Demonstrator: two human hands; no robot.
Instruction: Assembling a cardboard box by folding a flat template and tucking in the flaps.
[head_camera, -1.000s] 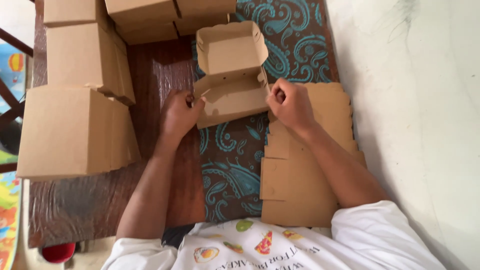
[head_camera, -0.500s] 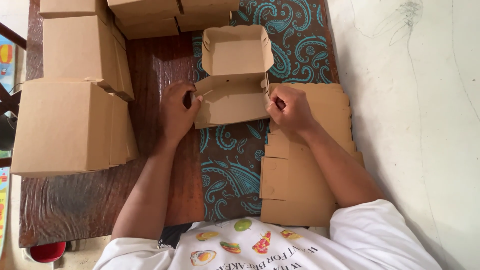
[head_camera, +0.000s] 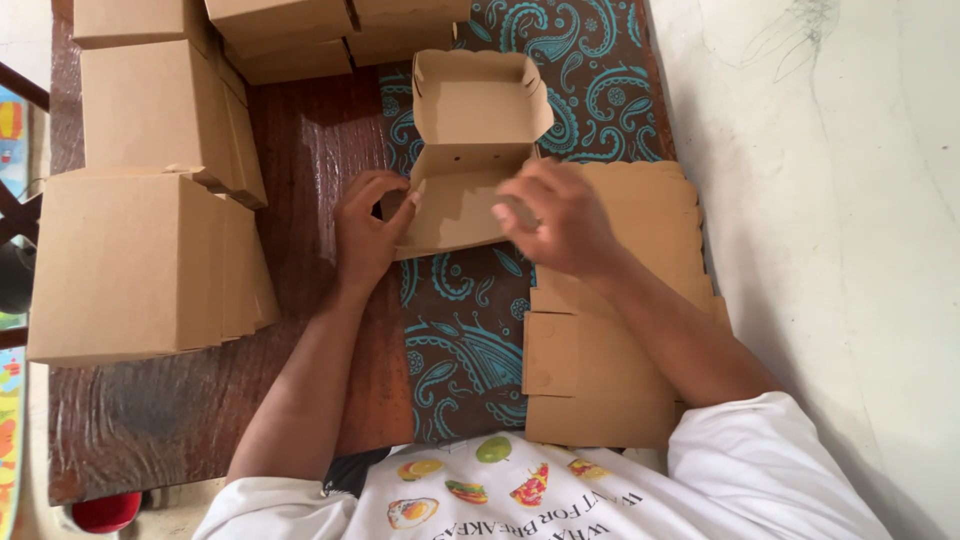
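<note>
Open box (head_camera: 470, 150): plain brown cardboard, matt, smooth. Flat blanks (head_camera: 610, 340) and folded boxes (head_camera: 140, 260): same matt brown card. Table (head_camera: 310, 140): dark wood, glossy, grain visible, worn at near edge. Runner (head_camera: 455, 340): cloth, teal paisley print, matt. Wall (head_camera: 830, 200): pale, rough, scuffed.

Open brown cardboard box (head_camera: 478, 150) at centre, closed brown boxes (head_camera: 140, 260) stacked left, flat brown blanks (head_camera: 610, 370) piled right

At your 9 to 11 o'clock, stacked boxes (head_camera: 140, 260) wall off the left. More boxes (head_camera: 290, 30) block 12. Flat blanks (head_camera: 610, 340) lie low at 3 to 5. Bare cloth (head_camera: 460, 350) at 6 gives your hands passage.
</note>
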